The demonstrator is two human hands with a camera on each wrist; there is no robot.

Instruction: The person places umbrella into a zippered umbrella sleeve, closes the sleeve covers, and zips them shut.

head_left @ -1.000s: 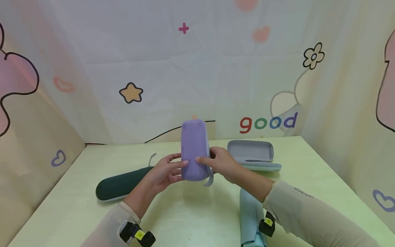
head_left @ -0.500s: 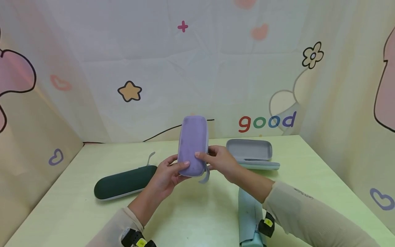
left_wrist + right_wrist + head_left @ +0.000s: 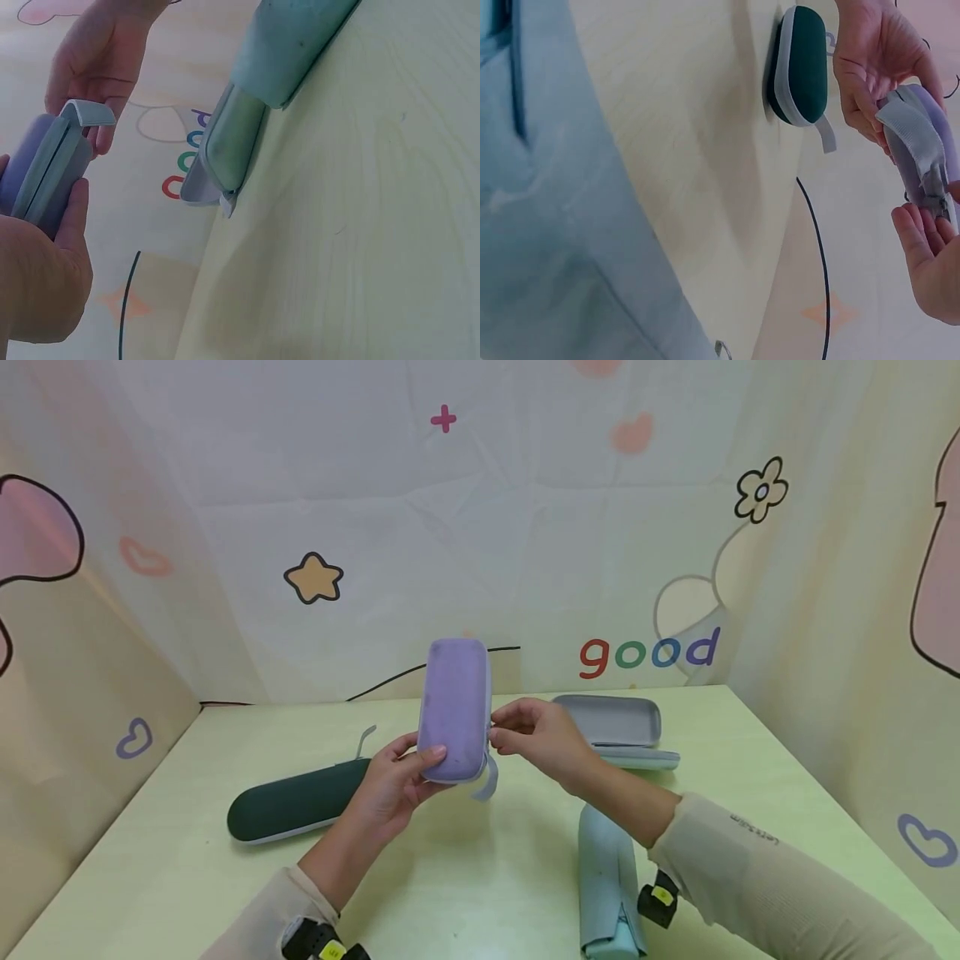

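Note:
Upright above the table, a purple zip case is in my left hand, which grips its lower left side with the thumb across the front. My right hand is at the case's right edge; in the right wrist view its thumb and fingertips pinch the zipper pull. A grey fabric strap loops from the zipped side, and it hangs at the lower right corner in the head view. The zipper track runs along the case's side in the left wrist view.
A dark green zip case lies on the left of the table. At the back right is an open grey-lined case. A light blue pouch lies near the front right, below my right forearm. Printed fabric walls enclose the table.
The purple case has shifted slightly left in my left hand. My right thumb has come off the case's front, and that hand has moved to the zipper at the right edge.

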